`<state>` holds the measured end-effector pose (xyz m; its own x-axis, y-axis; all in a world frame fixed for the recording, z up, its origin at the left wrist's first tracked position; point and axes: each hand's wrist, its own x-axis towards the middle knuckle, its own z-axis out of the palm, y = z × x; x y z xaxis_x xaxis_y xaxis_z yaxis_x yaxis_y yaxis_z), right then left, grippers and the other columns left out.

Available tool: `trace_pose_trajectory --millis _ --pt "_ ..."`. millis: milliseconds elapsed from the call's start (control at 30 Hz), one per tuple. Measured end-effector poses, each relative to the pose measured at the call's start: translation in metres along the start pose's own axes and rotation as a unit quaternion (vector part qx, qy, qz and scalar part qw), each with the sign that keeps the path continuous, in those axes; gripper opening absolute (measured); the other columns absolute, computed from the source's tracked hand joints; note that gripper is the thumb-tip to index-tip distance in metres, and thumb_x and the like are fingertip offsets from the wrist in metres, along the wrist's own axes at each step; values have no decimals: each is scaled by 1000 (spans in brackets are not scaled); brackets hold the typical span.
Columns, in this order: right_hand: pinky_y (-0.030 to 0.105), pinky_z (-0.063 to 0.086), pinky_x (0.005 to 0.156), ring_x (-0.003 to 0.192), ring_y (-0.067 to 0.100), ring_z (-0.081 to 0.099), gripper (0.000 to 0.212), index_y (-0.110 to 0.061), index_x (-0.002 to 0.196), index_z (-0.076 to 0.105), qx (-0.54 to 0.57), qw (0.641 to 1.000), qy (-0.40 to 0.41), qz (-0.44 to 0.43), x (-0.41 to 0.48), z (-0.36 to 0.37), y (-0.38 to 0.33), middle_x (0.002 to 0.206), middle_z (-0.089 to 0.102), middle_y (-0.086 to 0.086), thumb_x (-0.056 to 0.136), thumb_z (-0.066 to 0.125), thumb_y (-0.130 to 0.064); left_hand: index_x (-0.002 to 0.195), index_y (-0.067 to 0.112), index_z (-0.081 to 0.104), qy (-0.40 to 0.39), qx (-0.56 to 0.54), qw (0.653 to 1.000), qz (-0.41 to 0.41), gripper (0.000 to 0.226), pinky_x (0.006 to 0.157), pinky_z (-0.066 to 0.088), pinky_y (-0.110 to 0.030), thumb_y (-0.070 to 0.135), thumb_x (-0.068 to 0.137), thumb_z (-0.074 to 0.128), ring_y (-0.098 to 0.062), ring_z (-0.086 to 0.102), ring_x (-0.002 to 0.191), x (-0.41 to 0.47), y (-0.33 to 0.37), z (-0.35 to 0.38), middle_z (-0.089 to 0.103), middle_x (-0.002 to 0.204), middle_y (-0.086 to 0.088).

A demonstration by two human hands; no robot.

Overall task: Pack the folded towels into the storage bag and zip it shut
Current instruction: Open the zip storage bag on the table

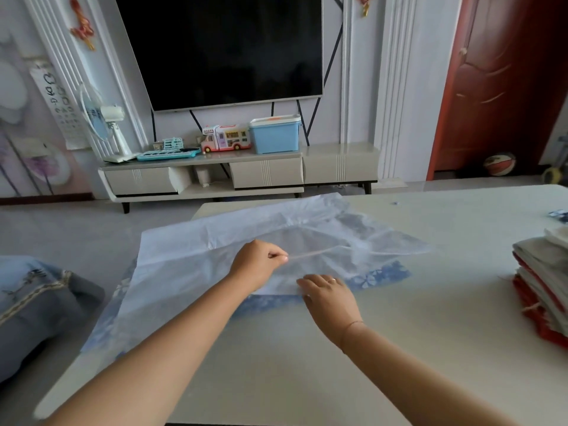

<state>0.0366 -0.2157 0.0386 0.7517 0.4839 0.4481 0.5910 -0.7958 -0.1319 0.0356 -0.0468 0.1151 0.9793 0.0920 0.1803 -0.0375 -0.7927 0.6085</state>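
A translucent storage bag (196,250) with a blue flowered border lies spread flat across the left half of the pale table (430,302). My left hand (256,264) is pinched on the upper edge of the bag's opening, lifting it slightly. My right hand (329,295) rests on the lower edge of the opening, fingers pressing it down against the table. A stack of folded towels (544,284), grey, white and red, stands at the table's right edge, apart from both hands.
A grey-blue cushioned seat (33,305) sits left of the table. Beyond the table stand a low TV cabinet (267,172) with toys and a blue box (275,135), a black TV, and a red door at the right.
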Motion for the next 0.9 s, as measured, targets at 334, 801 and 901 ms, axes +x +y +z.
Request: trace_pose_trajectory --millis 334,801,901 --pt "27 36 99 121 19 49 35 -24 120 58 32 990 -139 8 -30 28 8 127 59 -4 92 40 -14 91 13 76 113 -72 991 -7 15 80 46 -23 22 85 65 -17 67 91 17 11 -22 75 94 -2" --pt "24 22 110 131 12 41 38 -26 132 49 40 988 -148 13 -43 20 7 140 48 -7 95 39 -27 95 10 75 110 -112 988 0 15 90 55 -40 17 84 65 -21 72 84 41 22 -66 74 88 -7" --pt "25 20 113 136 12 36 53 -25 146 31 98 989 -107 15 -36 15 -19 150 38 -8 95 42 -37 94 12 75 59 -95 994 12 16 89 54 -32 20 82 69 -17 71 84 22 24 -39 76 90 -6"
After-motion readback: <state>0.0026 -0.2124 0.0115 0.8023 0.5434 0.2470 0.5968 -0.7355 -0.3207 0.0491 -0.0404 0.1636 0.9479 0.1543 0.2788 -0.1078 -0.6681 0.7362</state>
